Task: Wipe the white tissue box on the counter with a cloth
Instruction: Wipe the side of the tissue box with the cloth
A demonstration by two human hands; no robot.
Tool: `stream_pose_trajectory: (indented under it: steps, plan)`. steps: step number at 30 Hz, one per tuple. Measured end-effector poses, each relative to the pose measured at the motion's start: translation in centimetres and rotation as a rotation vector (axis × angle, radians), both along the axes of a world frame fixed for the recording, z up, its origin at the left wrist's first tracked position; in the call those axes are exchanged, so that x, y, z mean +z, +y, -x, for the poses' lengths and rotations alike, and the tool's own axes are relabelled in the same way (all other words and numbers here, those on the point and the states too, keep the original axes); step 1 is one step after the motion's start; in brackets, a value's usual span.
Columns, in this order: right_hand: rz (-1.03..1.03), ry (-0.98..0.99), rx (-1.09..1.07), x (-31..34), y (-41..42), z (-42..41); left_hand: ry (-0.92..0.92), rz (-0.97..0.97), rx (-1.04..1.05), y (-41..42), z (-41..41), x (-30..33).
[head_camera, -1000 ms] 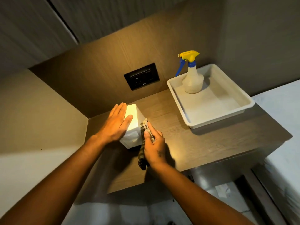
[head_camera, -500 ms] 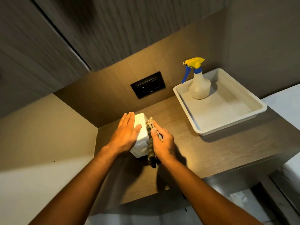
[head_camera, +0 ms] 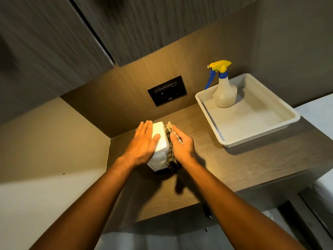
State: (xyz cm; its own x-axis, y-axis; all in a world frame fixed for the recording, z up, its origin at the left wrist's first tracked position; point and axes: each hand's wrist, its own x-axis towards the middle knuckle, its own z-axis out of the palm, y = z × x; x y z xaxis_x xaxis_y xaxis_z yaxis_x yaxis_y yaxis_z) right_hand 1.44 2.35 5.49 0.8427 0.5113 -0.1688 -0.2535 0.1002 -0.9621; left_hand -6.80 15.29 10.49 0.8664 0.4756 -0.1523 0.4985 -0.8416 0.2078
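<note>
The white tissue box (head_camera: 160, 141) stands on the wooden counter (head_camera: 234, 159) near its left back corner. My left hand (head_camera: 142, 143) lies flat on the box's top and left side, fingers together, thumb across the top. My right hand (head_camera: 182, 144) presses a patterned grey-and-white cloth (head_camera: 170, 154) against the box's right side. The cloth hangs down past the box's front lower corner. The box's right face is hidden behind the cloth and hand.
A white tray (head_camera: 255, 138) sits on the counter's right part, holding a spray bottle (head_camera: 224, 89) with a yellow-and-blue trigger head. A black wall socket panel (head_camera: 167, 90) is on the back wall. A side wall closes off the counter's left.
My right hand with the cloth has slid forward along the box's right side, away from me. The left hand has stayed on the box. The camera view has tilted.
</note>
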Motion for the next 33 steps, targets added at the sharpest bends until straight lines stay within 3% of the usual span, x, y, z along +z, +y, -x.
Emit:
stream_pose_trajectory:
  steps: [7,13,20,26,33]
  plan:
    - [0.172,-0.005,0.139,-0.6,2.0,-3.7,0.003,0.026,0.006,0.4,0.0,-0.3]
    - [0.347,0.11,0.058,-3.9,-1.9,1.4,-0.015,0.018,0.019,0.5,0.0,-0.8]
    - [-0.025,-0.034,-0.065,-1.1,-0.7,2.3,-0.013,0.017,-0.008,0.4,0.1,-0.4]
    - [0.184,0.188,0.053,-1.1,1.8,-2.9,-0.001,0.028,-0.011,0.2,0.2,0.0]
    - [-0.024,-0.105,0.043,2.3,2.2,-2.2,-0.012,0.009,-0.028,0.5,0.3,-0.2]
